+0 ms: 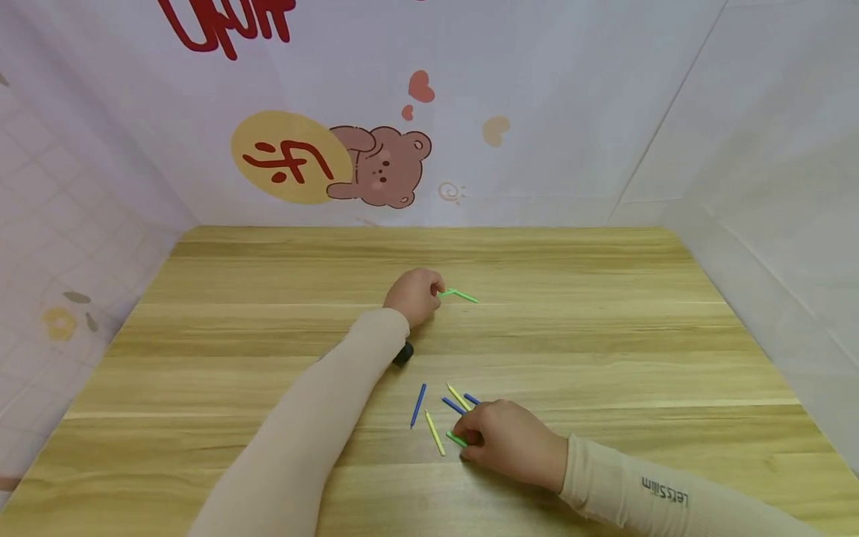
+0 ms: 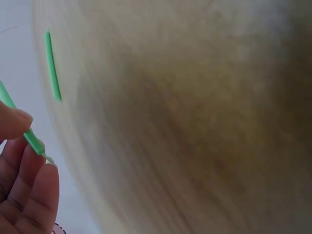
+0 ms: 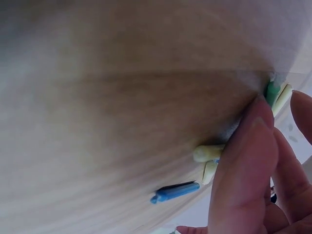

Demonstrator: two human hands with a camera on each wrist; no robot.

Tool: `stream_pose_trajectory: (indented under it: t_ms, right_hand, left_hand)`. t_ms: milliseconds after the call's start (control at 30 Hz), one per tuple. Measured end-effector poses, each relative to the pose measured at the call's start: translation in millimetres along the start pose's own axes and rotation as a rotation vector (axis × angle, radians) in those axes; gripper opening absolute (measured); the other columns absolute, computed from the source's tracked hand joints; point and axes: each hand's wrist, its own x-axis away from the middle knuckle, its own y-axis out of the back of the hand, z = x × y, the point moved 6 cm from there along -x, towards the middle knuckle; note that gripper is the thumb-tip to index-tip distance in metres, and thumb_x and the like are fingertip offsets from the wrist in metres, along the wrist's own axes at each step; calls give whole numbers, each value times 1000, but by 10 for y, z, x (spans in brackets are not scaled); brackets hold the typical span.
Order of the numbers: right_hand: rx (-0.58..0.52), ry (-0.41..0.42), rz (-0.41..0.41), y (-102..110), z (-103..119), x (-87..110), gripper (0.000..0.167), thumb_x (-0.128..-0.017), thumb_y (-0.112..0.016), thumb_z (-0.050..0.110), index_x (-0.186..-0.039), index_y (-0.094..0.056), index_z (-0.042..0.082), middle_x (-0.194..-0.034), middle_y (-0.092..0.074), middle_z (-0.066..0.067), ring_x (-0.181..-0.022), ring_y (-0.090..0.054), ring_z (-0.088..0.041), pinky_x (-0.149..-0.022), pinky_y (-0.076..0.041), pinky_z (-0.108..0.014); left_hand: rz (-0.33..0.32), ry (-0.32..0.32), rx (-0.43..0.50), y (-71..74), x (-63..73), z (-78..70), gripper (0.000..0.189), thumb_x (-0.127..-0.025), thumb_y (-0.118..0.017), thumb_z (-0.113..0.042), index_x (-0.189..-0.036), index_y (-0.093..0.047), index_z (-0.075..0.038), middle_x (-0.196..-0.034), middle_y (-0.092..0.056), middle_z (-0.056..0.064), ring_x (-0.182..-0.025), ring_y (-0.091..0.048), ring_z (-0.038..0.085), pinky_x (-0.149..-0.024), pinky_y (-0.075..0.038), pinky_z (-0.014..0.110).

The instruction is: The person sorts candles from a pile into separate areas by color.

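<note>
Far out on the table, my left hand [image 1: 414, 297] pinches a green candle [image 2: 35, 142] between thumb and fingers, its pale wick showing at one end in the left wrist view. Another green candle [image 1: 466, 297] lies just to the right of it on the wood. Nearer, my right hand [image 1: 513, 445] is low over a loose group of candles, thumb and forefinger gripping a third green candle [image 1: 455, 438]. Beside these fingers lie a yellow candle [image 1: 435, 433] and a blue candle [image 1: 418, 406]. Beyond them, another yellow candle [image 1: 459, 397] and two blue candles [image 1: 453, 406] are partly hidden by the hand.
The wood-grain table [image 1: 604, 335] runs back to a white cloth [image 1: 550, 171] printed with a bear and hearts. White cloth also hangs along both sides. A black device [image 1: 403, 353] is at my left wrist. Both arms wear pale sleeves [image 1: 322, 418].
</note>
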Motion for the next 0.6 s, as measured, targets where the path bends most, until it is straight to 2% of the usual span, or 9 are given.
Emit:
stream_pose_trajectory:
  t_ms: [333, 600]
  right_hand:
    - [8, 9, -7, 3, -12, -5, 12, -77, -78, 12, -84, -70, 14, -66, -47, 17, -62, -41, 4, -57, -38, -18]
    - [0, 4, 5, 7, -27, -12, 11, -78, -78, 12, -84, -69, 15, -65, -48, 17, -61, -41, 4, -56, -37, -18]
  left_hand:
    - [45, -4, -42, -87, -137, -11, 19, -88, -65, -2, -106, -70, -6, -101, -65, 5, -92, -58, 19, -84, -48, 33]
    - [53, -8, -92, -126, -241, -23, 16, -87, -65, -1, -101, -71, -8, -97, -65, 5, -88, -57, 20, -80, -48, 33]
